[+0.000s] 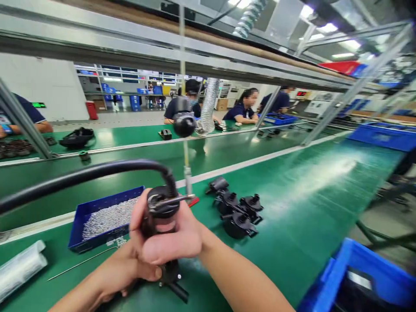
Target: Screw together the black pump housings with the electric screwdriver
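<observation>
Near the bottom centre, my right hand [175,242] is wrapped round an upright black power tool [163,203] with a metal hook on top and a thick black cable running left. Lower and to the left, my left hand [130,271] holds a black part [172,277] on the green table, under the tool. Small bright screws show on that part. The tool's lower end is hidden behind my right hand. Several similar black housings [238,221] stand to the right of my hands.
A blue tray [76,229] of small metal screws lies left, near a thin metal rod [81,263] and a clear plastic roll [22,271]. A blue bin [334,277] stands lower right. A black ball [184,124] hangs ahead. People sit across the line.
</observation>
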The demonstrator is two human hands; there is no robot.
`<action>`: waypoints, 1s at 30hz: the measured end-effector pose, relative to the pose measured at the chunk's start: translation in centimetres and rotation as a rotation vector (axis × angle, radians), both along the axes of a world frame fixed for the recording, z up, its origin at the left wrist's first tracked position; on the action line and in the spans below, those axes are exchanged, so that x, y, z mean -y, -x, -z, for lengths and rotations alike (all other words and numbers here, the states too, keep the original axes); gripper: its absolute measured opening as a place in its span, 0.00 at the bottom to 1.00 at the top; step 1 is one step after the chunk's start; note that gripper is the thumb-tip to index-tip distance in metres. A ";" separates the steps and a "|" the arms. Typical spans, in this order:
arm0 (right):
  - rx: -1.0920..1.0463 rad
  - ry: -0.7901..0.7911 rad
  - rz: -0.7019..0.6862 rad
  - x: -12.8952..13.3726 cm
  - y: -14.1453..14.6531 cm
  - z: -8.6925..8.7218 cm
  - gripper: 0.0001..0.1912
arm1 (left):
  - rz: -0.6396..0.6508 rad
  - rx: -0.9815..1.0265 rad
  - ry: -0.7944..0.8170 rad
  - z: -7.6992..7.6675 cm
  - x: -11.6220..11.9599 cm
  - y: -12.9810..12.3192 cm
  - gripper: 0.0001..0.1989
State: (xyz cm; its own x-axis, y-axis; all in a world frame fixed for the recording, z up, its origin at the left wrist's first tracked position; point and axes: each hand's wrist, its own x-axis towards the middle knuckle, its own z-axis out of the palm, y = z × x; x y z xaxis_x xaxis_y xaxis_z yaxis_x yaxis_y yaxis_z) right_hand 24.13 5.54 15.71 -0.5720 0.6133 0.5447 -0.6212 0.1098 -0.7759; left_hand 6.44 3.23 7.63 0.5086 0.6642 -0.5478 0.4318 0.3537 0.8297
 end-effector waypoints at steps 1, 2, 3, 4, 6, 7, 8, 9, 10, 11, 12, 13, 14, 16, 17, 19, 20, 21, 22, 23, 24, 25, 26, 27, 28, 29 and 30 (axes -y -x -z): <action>-0.057 0.035 0.003 0.2 -0.3 0.3 0.21 | -0.009 0.017 0.031 -0.1 -0.1 0.1 0.17; -0.091 0.061 0.026 0.4 -0.6 0.5 0.19 | -0.015 0.035 0.068 0.0 -0.1 0.0 0.17; -0.097 0.075 0.062 0.6 -0.9 0.8 0.18 | -0.023 0.053 0.100 0.0 0.0 -0.2 0.18; -0.088 0.085 0.099 0.8 -1.2 1.0 0.18 | -0.036 0.066 0.125 0.1 0.1 -0.4 0.19; -0.071 0.095 0.128 1.0 -1.5 1.3 0.19 | -0.066 0.074 0.155 0.3 0.4 -0.8 0.21; -0.063 0.097 0.124 1.0 -1.5 1.4 0.19 | -0.079 0.077 0.165 0.4 0.5 -0.9 0.21; -0.063 0.098 0.115 1.0 -1.5 1.5 0.18 | -0.090 0.080 0.171 0.4 0.5 -1.0 0.21; -0.063 0.099 0.107 1.0 -1.5 1.5 0.18 | -0.096 0.087 0.171 0.4 0.6 -1.0 0.21; -0.059 0.100 0.102 1.0 -1.4 1.6 0.18 | -0.094 0.093 0.168 0.4 0.6 -0.9 0.21; -0.050 0.101 0.102 1.0 -1.3 1.7 0.18 | -0.089 0.097 0.162 0.3 0.6 -0.9 0.20; -0.041 0.099 0.105 1.0 -1.2 1.7 0.18 | -0.083 0.098 0.157 0.2 0.6 -0.8 0.20; -0.035 0.096 0.106 1.1 -1.1 1.7 0.18 | -0.080 0.096 0.152 0.1 0.7 -0.7 0.20; -0.029 0.093 0.109 1.2 -1.0 1.7 0.18 | -0.079 0.092 0.148 0.1 0.7 -0.7 0.19; -0.020 0.084 0.118 1.4 -0.8 1.8 0.19 | -0.081 0.080 0.142 0.2 0.8 -0.7 0.20; -0.011 0.083 0.130 1.5 -0.7 1.8 0.19 | -0.086 0.077 0.138 0.3 0.9 -0.6 0.20; 0.026 0.089 0.168 1.8 -0.7 2.0 0.20 | -0.095 0.074 0.130 0.6 0.9 -0.6 0.21; 0.041 0.091 0.182 1.9 -0.7 2.1 0.21 | -0.099 0.076 0.126 0.7 0.9 -0.6 0.21; 0.051 0.091 0.190 1.9 -0.7 2.3 0.21 | -0.103 0.079 0.123 0.8 0.9 -0.6 0.21; 0.060 0.092 0.190 2.0 -0.7 2.4 0.21 | -0.104 0.084 0.122 0.9 0.9 -0.7 0.21; 0.061 0.090 0.184 2.0 -0.7 2.5 0.20 | -0.104 0.091 0.122 0.9 0.9 -0.7 0.20; 0.056 0.088 0.176 1.9 -0.6 2.6 0.20 | -0.104 0.099 0.126 0.9 0.9 -0.7 0.19; 0.050 0.086 0.167 1.9 -0.6 2.6 0.20 | -0.104 0.105 0.130 0.9 0.9 -0.7 0.18; 0.043 0.082 0.159 1.9 -0.5 2.6 0.19 | -0.103 0.109 0.132 0.9 0.9 -0.8 0.18; 0.037 0.073 0.148 1.8 -0.4 2.6 0.19 | -0.103 0.110 0.127 0.9 0.9 -0.8 0.17; 0.033 0.063 0.137 1.8 -0.3 2.5 0.19 | -0.103 0.110 0.111 0.9 0.9 -0.8 0.17; 0.033 0.053 0.126 1.7 -0.2 2.5 0.19 | -0.100 0.107 0.085 0.9 0.9 -0.7 0.17; 0.044 0.049 0.117 1.7 -0.1 2.4 0.19 | -0.093 0.102 0.048 1.0 0.9 -0.6 0.17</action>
